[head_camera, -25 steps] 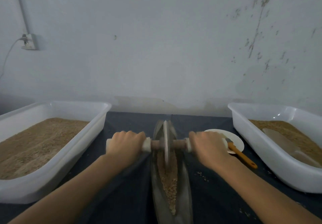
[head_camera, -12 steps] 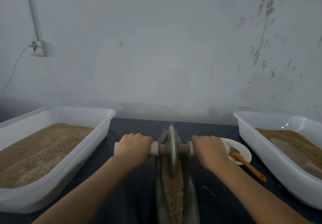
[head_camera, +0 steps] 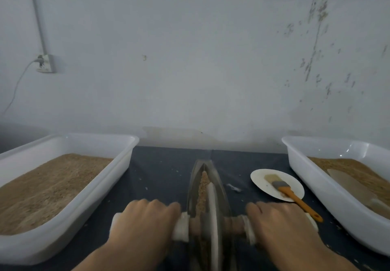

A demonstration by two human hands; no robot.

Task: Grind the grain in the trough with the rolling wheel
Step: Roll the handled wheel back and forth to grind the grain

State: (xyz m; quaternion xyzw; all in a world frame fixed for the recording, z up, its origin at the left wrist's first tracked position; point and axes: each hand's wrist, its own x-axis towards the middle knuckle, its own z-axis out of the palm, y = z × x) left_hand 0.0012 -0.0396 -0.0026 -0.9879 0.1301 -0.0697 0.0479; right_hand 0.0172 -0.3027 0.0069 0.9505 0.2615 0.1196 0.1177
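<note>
A narrow boat-shaped metal trough [head_camera: 218, 178] lies lengthwise on the dark cloth in front of me, with brown grain [head_camera: 203, 183] along its groove. The rolling wheel [head_camera: 211, 213], a thin upright disc on a wooden axle, stands in the near half of the trough and looks blurred. My left hand [head_camera: 145, 221] grips the white-wrapped axle handle left of the wheel. My right hand [head_camera: 278, 220] grips the handle on the right side. The near end of the trough is hidden behind the wheel and my arms.
A white tub [head_camera: 118, 171] of grain stands at the left, and a second white tub [head_camera: 299, 165] with grain and a scoop at the right. A white plate [head_camera: 259, 178] holding an orange-handled brush [head_camera: 295, 199] sits right of the trough. The wall lies close behind.
Both hands have drawn the wheel toward me along the trough, from its far part to its near half. The far groove with grain is now uncovered.
</note>
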